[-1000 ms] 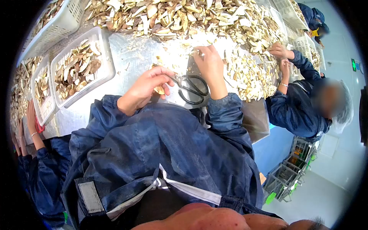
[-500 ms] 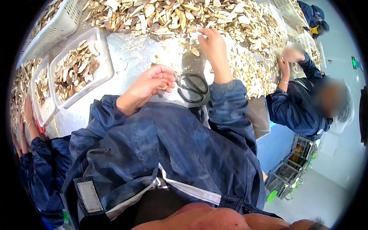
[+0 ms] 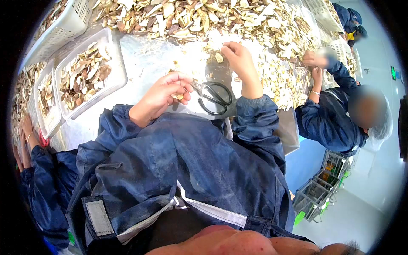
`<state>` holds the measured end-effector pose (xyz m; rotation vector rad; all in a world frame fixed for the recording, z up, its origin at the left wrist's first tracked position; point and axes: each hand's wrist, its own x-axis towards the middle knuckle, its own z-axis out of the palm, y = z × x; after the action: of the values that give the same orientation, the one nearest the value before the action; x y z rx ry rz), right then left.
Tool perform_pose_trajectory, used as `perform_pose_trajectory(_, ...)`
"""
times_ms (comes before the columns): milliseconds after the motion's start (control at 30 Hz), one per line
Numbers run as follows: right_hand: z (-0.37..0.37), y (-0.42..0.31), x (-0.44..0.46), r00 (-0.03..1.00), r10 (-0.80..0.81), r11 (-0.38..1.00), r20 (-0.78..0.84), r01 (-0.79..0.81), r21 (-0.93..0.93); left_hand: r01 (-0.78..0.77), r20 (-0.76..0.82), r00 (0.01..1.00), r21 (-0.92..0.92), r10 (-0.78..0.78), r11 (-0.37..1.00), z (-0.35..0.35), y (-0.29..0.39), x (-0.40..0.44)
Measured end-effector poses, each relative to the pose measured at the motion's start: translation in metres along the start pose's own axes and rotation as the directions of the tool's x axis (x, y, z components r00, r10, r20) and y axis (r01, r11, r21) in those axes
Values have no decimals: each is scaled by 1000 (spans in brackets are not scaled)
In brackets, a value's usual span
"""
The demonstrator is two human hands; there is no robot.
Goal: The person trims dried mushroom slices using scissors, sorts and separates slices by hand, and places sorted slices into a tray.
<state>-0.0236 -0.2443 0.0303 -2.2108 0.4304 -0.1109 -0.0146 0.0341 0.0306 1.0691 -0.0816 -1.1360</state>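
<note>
My left hand (image 3: 163,95) is curled near the table's front edge, with a small mushroom slice (image 3: 177,96) held in its lower fingers. Just right of it a pair of scissors (image 3: 216,98) with black handles lies on the table, blades toward that hand. Over the pale scraps my right hand (image 3: 241,63) has thumb and forefinger close together; whatever is between them blends into the bright background. Below its fingertips rests a loose mushroom slice (image 3: 219,57). A large heap of sliced mushrooms (image 3: 191,19) spreads across the back of the metal table (image 3: 142,55).
At left stands a clear plastic tray (image 3: 119,70) of mushroom slices, beside a second tray (image 3: 57,119) and a white perforated basket (image 3: 68,27). A co-worker (image 3: 335,106) reaches in at right; another person's sleeve (image 3: 46,182) shows at left. Metal racks (image 3: 316,193) stand lower right.
My right hand has drawn back a little toward me and to the right. My left hand stays in place with its fingers slightly more curled. The co-worker's hand at right has shifted left.
</note>
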Motion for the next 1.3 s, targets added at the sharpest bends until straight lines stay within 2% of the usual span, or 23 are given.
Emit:
perform_pose_trajectory(67,-4,-1,-6,993,82,980,80,-94,172,-4,-8,1000,-1,4,1000,1,1,0)
perform_pose_trajectory(167,0,-3,-16,979,54,939,198,-118,323,-38,-21,999,-18,38,999,1,3,-1)
perform_pose_trajectory(267,10,-24,-36,914,-70,901,399,-113,418,-100,-44,994,-107,96,989,4,3,0)
perform_pose_trajectory(300,12,-40,-48,899,-36,894,436,-167,417,-123,-64,991,-162,114,979,8,4,-1)
perform_pose_trajectory(367,22,-49,-56,870,-151,880,470,-98,464,-130,-61,991,-231,119,964,11,3,0)
perform_pose_trajectory(467,11,-49,-37,847,-117,957,519,-43,287,-95,-25,995,-249,92,964,0,-4,5)
perform_pose_trajectory(533,12,-43,-12,965,-42,999,257,39,17,-79,-34,997,-231,73,970,-7,-9,6)
perform_pose_trajectory(567,13,-39,1,993,-36,991,109,50,-126,-73,-9,997,-227,73,971,-8,-9,5)
perform_pose_trajectory(600,17,-28,11,990,-138,965,11,137,-224,-69,15,997,-221,74,973,-8,-8,4)
perform_pose_trajectory(667,31,-6,26,922,-360,862,-143,270,-428,-66,49,996,-209,78,976,-8,-5,2)
perform_pose_trajectory(767,33,-7,28,939,-338,846,-58,276,-455,-66,56,995,-206,80,976,-10,-4,-2)
perform_pose_trajectory(967,23,-20,6,997,-74,996,3,74,-41,-39,55,997,-287,57,957,-11,-5,3)
perform_pose_trajectory(1067,24,-48,-17,908,-197,919,369,40,392,11,63,998,-376,13,927,-3,1,5)
perform_pose_trajectory(1100,24,-59,-23,878,-227,923,422,55,381,13,61,998,-396,12,918,-1,2,5)
perform_pose_trajectory(1167,28,-63,-12,930,-222,953,294,143,268,4,65,998,-402,24,916,-3,1,6)
perform_pose_trajectory(1233,35,-49,18,974,-225,966,3,224,-133,-16,77,996,-376,49,927,-11,-6,7)
perform_pose_trajectory(1267,38,-42,31,954,-266,920,-140,207,-333,-12,76,996,-374,43,928,-13,-7,6)
perform_pose_trajectory(1300,40,-41,39,947,-278,901,-163,198,-387,-9,74,996,-371,40,928,-15,-7,5)
